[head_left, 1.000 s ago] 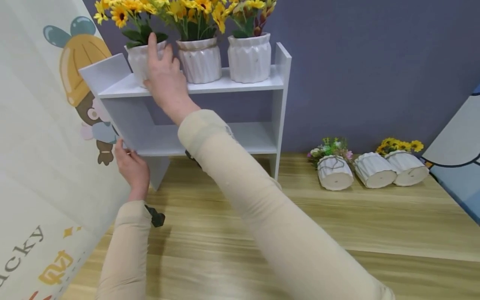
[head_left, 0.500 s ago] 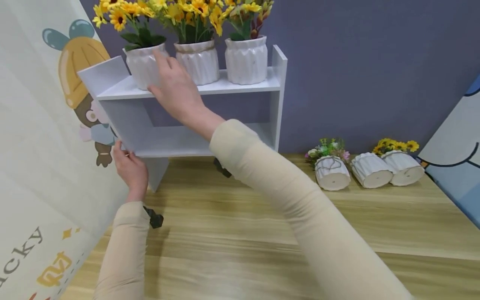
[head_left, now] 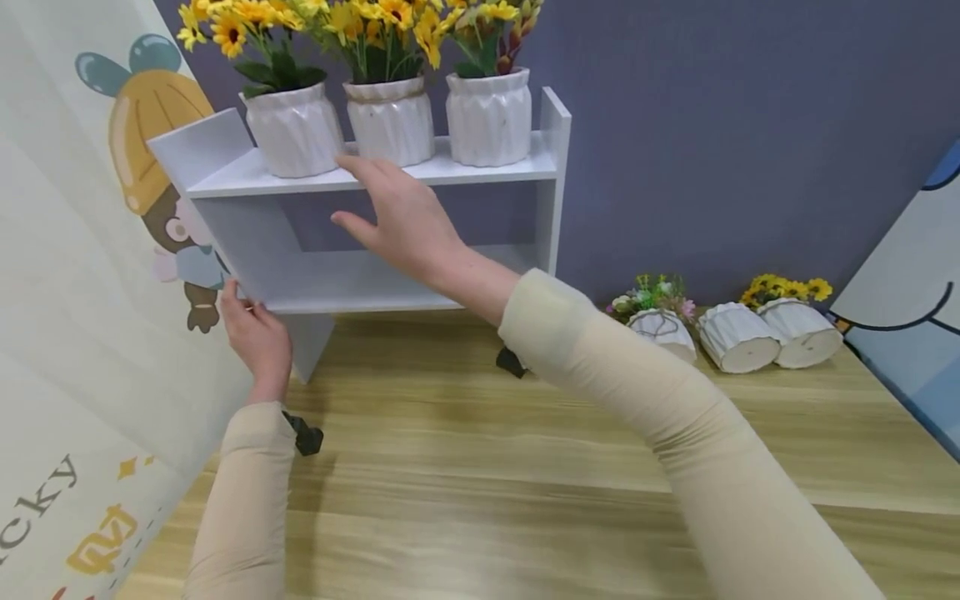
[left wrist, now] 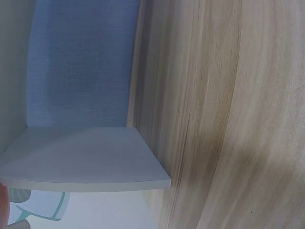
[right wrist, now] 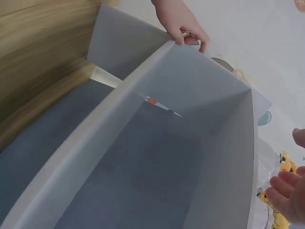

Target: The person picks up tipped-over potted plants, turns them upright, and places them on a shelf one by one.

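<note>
A white two-tier shelf (head_left: pixel 552 200) stands against the wall. On its top board are three white ribbed flower pots with yellow flowers: a left pot (head_left: pixel 292 133), a middle pot (head_left: pixel 390 123) and a right pot (head_left: pixel 489 121). My right hand (head_left: pixel 411 215) hangs in front of the top board, fingers extended and thumb apart, holding nothing. My left hand (head_left: pixel 258 342) grips the front edge of the shelf's left side panel; the right wrist view shows that hand (right wrist: pixel 181 21) with thumb and fingers at the edge. Only a fingertip (left wrist: pixel 4 207) shows in the left wrist view.
Three more white flower pots lie on their sides at the back right of the wooden table (head_left: pixel 420 467): one pot (head_left: pixel 663 333) with pink and green flowers, another pot (head_left: pixel 738 337), and a third pot (head_left: pixel 801 333). A printed white wall panel (head_left: pixel 90 275) borders the left.
My right hand has let go of the left flower pot and drawn back rightward and down. That pot now stands upright on the top board. The left hand stays put.
</note>
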The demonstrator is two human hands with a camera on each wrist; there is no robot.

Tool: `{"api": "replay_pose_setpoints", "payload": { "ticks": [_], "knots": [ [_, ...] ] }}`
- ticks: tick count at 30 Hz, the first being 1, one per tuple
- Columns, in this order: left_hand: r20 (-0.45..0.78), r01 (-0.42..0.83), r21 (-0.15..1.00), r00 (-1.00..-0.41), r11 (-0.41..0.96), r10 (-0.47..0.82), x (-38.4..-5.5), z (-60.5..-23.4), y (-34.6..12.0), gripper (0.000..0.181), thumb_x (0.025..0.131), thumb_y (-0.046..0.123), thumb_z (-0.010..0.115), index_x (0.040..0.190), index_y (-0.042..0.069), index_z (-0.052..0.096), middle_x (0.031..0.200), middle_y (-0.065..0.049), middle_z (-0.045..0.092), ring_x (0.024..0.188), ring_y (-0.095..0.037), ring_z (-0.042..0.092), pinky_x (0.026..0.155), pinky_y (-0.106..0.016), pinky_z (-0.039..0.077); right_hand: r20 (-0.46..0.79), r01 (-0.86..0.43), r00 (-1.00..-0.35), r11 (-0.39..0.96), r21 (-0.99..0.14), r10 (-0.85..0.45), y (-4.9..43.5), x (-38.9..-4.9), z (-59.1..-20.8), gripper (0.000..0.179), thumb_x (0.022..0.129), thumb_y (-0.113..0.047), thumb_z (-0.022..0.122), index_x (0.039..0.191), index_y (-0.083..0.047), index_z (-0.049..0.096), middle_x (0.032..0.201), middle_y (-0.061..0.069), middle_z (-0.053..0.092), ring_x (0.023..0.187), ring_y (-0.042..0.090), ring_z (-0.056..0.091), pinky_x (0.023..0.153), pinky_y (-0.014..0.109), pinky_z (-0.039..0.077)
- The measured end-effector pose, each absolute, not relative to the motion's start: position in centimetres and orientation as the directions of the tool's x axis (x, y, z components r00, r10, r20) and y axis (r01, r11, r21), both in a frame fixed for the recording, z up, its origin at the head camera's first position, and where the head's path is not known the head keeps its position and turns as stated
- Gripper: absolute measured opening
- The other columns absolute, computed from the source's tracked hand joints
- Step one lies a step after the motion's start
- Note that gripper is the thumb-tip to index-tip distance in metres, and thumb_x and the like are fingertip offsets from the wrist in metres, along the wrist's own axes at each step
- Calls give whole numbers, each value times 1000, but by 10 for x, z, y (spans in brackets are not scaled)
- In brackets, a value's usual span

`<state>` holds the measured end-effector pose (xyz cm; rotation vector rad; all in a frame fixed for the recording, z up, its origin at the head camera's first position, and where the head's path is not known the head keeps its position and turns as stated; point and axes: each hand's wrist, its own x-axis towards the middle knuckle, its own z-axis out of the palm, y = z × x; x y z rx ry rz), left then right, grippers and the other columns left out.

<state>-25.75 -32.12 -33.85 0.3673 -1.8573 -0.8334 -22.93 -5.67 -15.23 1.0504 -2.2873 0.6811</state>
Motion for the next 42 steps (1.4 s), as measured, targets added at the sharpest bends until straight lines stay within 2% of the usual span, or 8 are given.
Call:
{"api": "replay_pose_setpoints", "payload": {
  "ticks": [10, 16, 20, 27, 34, 42],
  "knots": [
    [658, 115, 714, -445, 690, -607, -256, -338, -321, 40, 95, 8, 36, 134, 15, 35, 114, -19, 49, 96, -30, 50, 81, -44, 40, 740, -831, -457, 533, -158, -493, -12, -219, -181, 55, 85, -34, 62, 132, -10, 47, 126, 4, 55, 114, 16, 51, 93, 26, 43],
    [675, 121, 700, -435, 704, -596, -260, -338, -323, 40, 94, 10, 36, 134, 15, 35, 116, -19, 48, 96, -31, 50, 81, -44, 40, 807, -818, -393, 568, -88, -440, 17, -217, -194, 52, 83, -37, 64, 126, -11, 54, 115, 4, 62, 100, 18, 58, 81, 28, 48],
    [667, 119, 707, -438, 697, -602, -259, -337, -322, 40, 94, 10, 36, 134, 16, 35, 117, -18, 48, 96, -31, 50, 81, -44, 40, 835, -801, -363, 596, -53, -413, 37, -215, -206, 48, 81, -36, 66, 122, -12, 57, 104, 3, 65, 89, 18, 59, 75, 31, 47],
    [676, 131, 702, -433, 700, -597, -257, -339, -322, 40, 94, 9, 37, 134, 14, 35, 113, -21, 48, 95, -32, 49, 81, -44, 39, 876, -781, -325, 623, -36, -357, 74, -212, -226, 39, 79, -30, 68, 113, -10, 62, 89, 3, 66, 81, 18, 59, 71, 33, 46],
    [666, 107, 701, -451, 705, -594, -256, -339, -323, 38, 96, 14, 34, 134, 16, 34, 112, -19, 46, 94, -31, 48, 79, -42, 38, 889, -743, -354, 665, -78, -292, 114, -213, -244, 27, 81, -22, 65, 104, -7, 65, 80, 7, 64, 71, 21, 56, 64, 34, 41],
    [652, 100, 710, -468, 697, -597, -256, -340, -322, 38, 96, 15, 33, 134, 18, 32, 115, -17, 45, 95, -29, 47, 79, -40, 38, 874, -654, -431, 745, -134, -222, 157, -220, -264, 27, 82, -19, 62, 106, -7, 64, 82, 10, 64, 69, 23, 56, 62, 40, 42]
  ]
}}
